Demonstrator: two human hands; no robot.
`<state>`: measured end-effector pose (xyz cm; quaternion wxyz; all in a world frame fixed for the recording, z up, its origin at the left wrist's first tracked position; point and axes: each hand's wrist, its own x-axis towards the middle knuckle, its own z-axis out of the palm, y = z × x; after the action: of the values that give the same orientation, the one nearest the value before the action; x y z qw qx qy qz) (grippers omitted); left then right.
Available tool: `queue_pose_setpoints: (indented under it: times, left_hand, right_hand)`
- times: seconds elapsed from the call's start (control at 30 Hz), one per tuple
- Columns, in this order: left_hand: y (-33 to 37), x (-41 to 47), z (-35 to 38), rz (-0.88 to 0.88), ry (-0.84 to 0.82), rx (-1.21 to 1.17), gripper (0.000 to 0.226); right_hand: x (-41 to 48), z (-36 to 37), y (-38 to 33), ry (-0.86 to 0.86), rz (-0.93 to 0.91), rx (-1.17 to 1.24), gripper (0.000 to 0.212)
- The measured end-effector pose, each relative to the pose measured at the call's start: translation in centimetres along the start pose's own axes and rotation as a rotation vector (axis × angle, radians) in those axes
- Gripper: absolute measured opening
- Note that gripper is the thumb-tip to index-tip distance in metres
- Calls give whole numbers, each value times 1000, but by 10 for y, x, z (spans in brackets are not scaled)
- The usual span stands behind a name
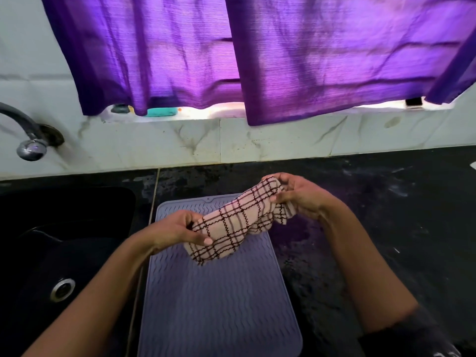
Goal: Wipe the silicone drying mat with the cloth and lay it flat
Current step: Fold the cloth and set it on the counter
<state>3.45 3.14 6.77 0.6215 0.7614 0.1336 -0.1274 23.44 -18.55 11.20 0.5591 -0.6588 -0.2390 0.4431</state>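
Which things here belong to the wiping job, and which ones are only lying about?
For the job:
- the checked cloth, gripped at either end by the left hand and the right hand
- the silicone mat under it, on the counter

Lying about:
- the tap
- the black sink
- the purple curtain
- a teal object on the window sill

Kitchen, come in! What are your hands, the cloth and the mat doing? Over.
Left hand and right hand each grip an end of the checked cloth. Cloth over the mat. Mat flat on counter.
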Motion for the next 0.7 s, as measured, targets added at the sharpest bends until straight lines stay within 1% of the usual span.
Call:
queue_pose_setpoints:
  times: [0.07, 0.1, 0.13, 0.2, 0.23, 0.27, 0.3, 0.33, 0.37, 0.4, 0.47, 0.53, 0.57, 0.6, 0.67, 0.7]
  left_hand:
    - [-5, -5, 3, 91, 37, -181, 60]
    - [-10, -5, 8, 138, 57, -309, 67]
    - [-15, -3, 14, 175, 97, -461, 69]
    - [-18, 3, 30, 263, 115, -784, 64]
    - [-14, 6, 40, 329, 69, -933, 56]
    - [-11, 10, 49, 401, 23, -1055, 47]
    - [-8, 12, 55, 438, 63, -1126, 44]
    - [-8, 16, 61, 405, 102, -1212, 46]
    - [-11, 19, 65, 362, 136, -1292, 47]
    - [-13, 21, 71, 363, 215, -1332, 49]
    - [-21, 24, 82, 364, 249, -1428, 57]
    - [-34, 26, 86, 248, 324, -1441, 61]
    - [-40, 26, 87, 166, 354, -1415, 59]
    - [-47, 26, 84, 75, 391, -1365, 56]
    - [-61, 27, 77, -96, 440, -1242, 56]
    - [-66, 25, 72, -152, 458, -1179, 55]
  right_hand:
    - [-1, -1, -10, 71, -82, 16, 38]
    - [0, 1, -15, 122, -118, -5, 35]
    - [0, 5, -19, 188, -155, -58, 33]
    - [6, 14, -21, 373, -232, -210, 25]
    - [10, 19, -19, 468, -265, -264, 24]
    - [14, 24, -16, 542, -284, -277, 24]
    - [17, 28, -12, 585, -282, -253, 24]
    - [21, 31, -8, 584, -253, -179, 23]
    - [24, 32, -5, 543, -199, -50, 21]
    - [27, 33, -1, 471, -128, 105, 19]
    - [28, 34, 8, 303, -11, 396, 14]
    - [32, 32, 25, 224, 52, 526, 11]
    - [34, 31, 36, 235, 85, 525, 18]
    - [36, 30, 47, 257, 121, 478, 31]
    - [37, 30, 68, 274, 187, 250, 54]
    - [36, 30, 78, 261, 194, 146, 60]
